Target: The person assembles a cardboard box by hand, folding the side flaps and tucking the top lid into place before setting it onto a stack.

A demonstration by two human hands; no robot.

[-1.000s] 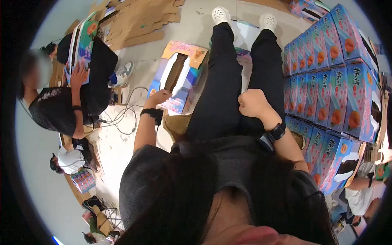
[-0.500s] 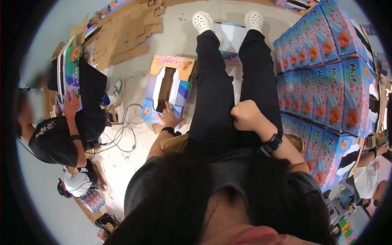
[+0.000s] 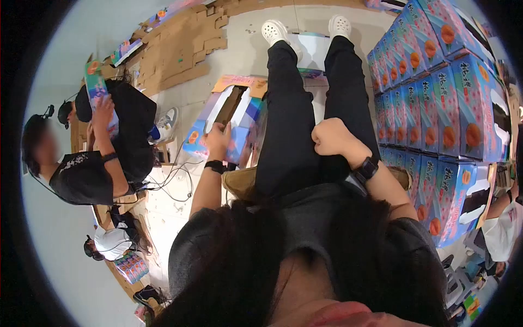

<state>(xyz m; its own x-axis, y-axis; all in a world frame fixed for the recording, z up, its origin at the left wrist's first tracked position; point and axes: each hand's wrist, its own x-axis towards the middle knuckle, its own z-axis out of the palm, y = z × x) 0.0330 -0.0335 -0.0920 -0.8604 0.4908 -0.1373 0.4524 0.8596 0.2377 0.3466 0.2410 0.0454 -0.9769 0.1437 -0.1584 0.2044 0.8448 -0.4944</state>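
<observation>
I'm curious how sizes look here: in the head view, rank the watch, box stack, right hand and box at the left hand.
Largest first:
Box stack
Box at left hand
Right hand
Watch

Between my ten and eleven o'clock sits a blue-purple printed carton (image 3: pixel 243 113), its white-edged top slot (image 3: pixel 229 107) open and pointing to one o'clock. Its orange-printed end (image 3: pixel 246 82) lies farthest from me.

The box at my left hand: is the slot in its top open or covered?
Open, it seems: the slot in the box shows as a brown gap between white strips. I cannot tell what is inside.
</observation>
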